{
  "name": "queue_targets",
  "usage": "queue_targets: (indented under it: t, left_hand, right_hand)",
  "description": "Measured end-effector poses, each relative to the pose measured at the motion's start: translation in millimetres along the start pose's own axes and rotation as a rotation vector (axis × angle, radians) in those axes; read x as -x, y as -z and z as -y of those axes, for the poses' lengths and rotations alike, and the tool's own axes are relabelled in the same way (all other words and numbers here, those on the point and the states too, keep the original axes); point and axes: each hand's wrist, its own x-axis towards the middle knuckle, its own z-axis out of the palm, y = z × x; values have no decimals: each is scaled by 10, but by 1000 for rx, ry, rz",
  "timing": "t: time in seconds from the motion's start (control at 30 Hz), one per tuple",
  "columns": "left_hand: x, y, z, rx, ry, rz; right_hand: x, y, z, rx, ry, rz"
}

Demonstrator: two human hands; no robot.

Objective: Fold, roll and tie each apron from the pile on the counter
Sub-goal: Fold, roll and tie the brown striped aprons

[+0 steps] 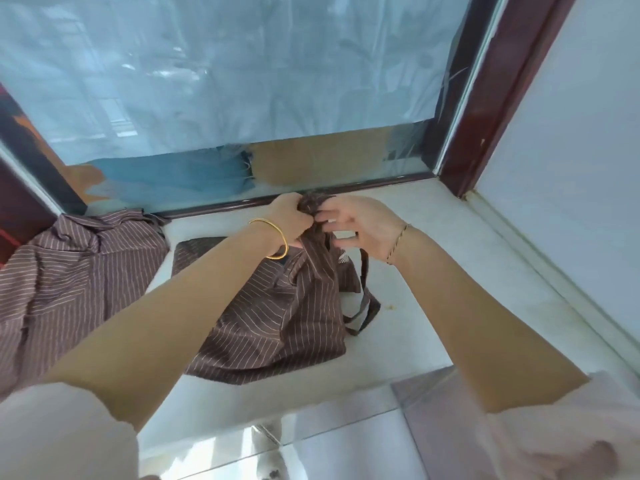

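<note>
left grip (290, 220) clutches striped apron (277, 327), right grip (353, 223) touches it; logo (343, 259) unreadable.

Two hands: the left hand (291, 220) and the right hand (358, 226). Two bracelets, one per wrist: one gold bangle (284, 242), one thin chain (398, 241). On the one bench (433, 306) are two lots of brown striped cloth: one apron (277, 323) and one pile (69, 271); the pile's own count cannot be told.
</note>
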Motion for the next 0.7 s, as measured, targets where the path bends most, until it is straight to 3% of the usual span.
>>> queue_targets:
  t: [0.13,0.23,0.43,0.57,0.63,0.7]
  left_hand:
    - [225,44,-42,369,246,-57]
    - [495,25,-175,595,288,-77]
    - [813,-78,-498,626,151,-130]
    - [863,-62,-607,541,88,-188]
    - [909,-36,-661,434,52,-200]
    - [962,-36,-717,431,16,-233]
  right_hand:
    - [138,195,-251,275,-14,-67]
    - [276,242,-509,305,-83,-98]
    - [546,180,-715,283,-68,-228]
    - [663,317,-909,230,26,-467]
    - [711,449,-1011,301,-35,-424]
    - [737,515,-1102,403,-160,-259]
